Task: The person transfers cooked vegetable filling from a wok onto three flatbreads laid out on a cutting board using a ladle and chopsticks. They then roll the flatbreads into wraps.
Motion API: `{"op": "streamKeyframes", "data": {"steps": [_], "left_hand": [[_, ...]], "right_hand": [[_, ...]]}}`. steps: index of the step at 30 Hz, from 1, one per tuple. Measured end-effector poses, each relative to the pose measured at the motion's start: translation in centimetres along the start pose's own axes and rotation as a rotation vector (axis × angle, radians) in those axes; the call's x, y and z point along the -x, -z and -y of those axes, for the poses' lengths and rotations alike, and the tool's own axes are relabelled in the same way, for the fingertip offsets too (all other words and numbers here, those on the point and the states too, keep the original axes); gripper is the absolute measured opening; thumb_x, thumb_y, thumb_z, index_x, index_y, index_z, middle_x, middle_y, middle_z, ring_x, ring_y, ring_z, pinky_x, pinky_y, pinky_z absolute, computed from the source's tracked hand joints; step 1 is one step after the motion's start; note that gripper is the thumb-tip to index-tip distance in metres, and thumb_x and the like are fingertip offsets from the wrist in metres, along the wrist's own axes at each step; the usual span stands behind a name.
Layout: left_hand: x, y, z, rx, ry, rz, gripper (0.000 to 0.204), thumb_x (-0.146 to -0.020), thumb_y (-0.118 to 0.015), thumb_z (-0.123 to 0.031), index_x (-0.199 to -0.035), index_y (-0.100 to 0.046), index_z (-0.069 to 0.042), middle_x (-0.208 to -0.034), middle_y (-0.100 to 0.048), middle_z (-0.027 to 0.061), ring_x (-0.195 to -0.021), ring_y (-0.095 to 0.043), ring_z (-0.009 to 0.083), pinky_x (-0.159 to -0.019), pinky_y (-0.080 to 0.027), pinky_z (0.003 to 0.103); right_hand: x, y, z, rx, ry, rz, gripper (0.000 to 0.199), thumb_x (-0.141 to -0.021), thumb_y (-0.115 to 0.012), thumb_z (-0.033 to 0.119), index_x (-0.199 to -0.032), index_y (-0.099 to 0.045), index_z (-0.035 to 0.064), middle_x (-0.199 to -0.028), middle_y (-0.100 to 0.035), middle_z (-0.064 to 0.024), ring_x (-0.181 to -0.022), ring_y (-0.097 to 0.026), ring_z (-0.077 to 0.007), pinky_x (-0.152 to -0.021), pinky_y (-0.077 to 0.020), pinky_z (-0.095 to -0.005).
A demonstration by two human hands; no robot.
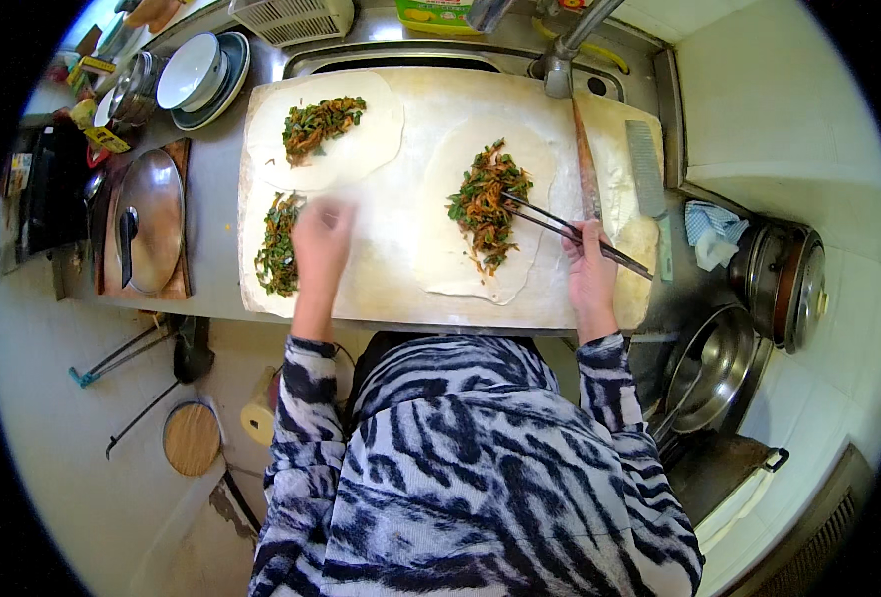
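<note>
So far three dough rounds lie on the floured board (420, 289), each with vegetable filling: far-left round (361, 149) filled and open, middle round (460, 269) being topped, near-left one (279, 249) under the left hand (319, 239) (blurred, fingers look spread flat on it). Right hand (589, 274) pinches chopsticks (570, 231), tips in the filling (485, 204). None looks sealed. Board spans the sink; steel bench (216, 199) carries a lidded pan (150, 221) and bowls (194, 72); cramped tiled kitchen.

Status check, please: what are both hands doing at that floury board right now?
Right hand grips chopsticks, tips in filling on middle wrapper. Left hand on near-left wrapper, blurred. Rolling pin lies beside chopsticks.
</note>
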State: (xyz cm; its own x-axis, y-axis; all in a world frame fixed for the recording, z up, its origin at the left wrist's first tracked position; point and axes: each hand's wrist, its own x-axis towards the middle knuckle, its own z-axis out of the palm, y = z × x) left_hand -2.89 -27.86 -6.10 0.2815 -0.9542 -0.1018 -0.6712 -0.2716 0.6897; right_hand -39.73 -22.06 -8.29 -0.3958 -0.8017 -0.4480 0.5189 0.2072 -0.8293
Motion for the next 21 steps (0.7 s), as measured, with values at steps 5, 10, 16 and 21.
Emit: {"op": "streamKeyframes", "data": {"steps": [5, 10, 16, 21], "left_hand": [[5.4, -4.0, -1.8, 0.145, -0.005, 0.222, 0.015, -0.091, -0.068, -0.014, -0.096, -0.066, 0.0, -0.079, -0.067, 0.0043, -0.069, -0.062, 0.0106, -0.065, -0.05, 0.025], [7.1, -6.0, -2.5, 0.153, 0.032, 0.24, 0.016, -0.091, -0.067, -0.012, -0.102, -0.065, 0.0, -0.086, -0.067, 0.0073, -0.073, -0.063, 0.0124, -0.07, -0.052, 0.027], [7.6, -6.2, -2.1, 0.128, 0.011, 0.219, 0.015, -0.091, -0.066, -0.01, -0.102, -0.065, 0.0, -0.087, -0.067, 0.0077, -0.073, -0.063, 0.0126, -0.07, -0.052, 0.027], [7.6, -5.7, -1.9, 0.209, 0.054, 0.203, 0.017, -0.088, -0.067, -0.01, -0.102, -0.065, -0.001, -0.088, -0.066, 0.0135, -0.074, -0.064, 0.023, -0.071, -0.053, 0.033]], "right_hand": [[1.1, -0.4, -0.9, 0.048, -0.112, 0.114, 0.022, -0.099, -0.062, 0.023, -0.102, -0.063, 0.0008, -0.097, -0.066, -0.0083, -0.088, -0.066, -0.016, -0.077, -0.0555, -0.0268], [3.1, -1.3, -0.5, 0.11, -0.079, 0.163, 0.023, -0.1, -0.06, 0.022, -0.101, -0.063, -0.0009, -0.098, -0.067, -0.0089, -0.087, -0.066, -0.0163, -0.08, -0.0553, -0.0282], [3.8, -2.6, -1.4, 0.139, -0.055, 0.175, 0.023, -0.101, -0.058, 0.022, -0.101, -0.064, -0.0009, -0.097, -0.067, -0.0084, -0.086, -0.065, -0.0136, -0.08, -0.054, -0.026], [4.8, -3.4, -0.6, 0.231, -0.033, 0.197, 0.026, -0.101, -0.058, 0.024, -0.102, -0.064, -0.0013, -0.095, -0.067, -0.0084, -0.086, -0.065, -0.0131, -0.08, -0.0534, -0.0259]]}}
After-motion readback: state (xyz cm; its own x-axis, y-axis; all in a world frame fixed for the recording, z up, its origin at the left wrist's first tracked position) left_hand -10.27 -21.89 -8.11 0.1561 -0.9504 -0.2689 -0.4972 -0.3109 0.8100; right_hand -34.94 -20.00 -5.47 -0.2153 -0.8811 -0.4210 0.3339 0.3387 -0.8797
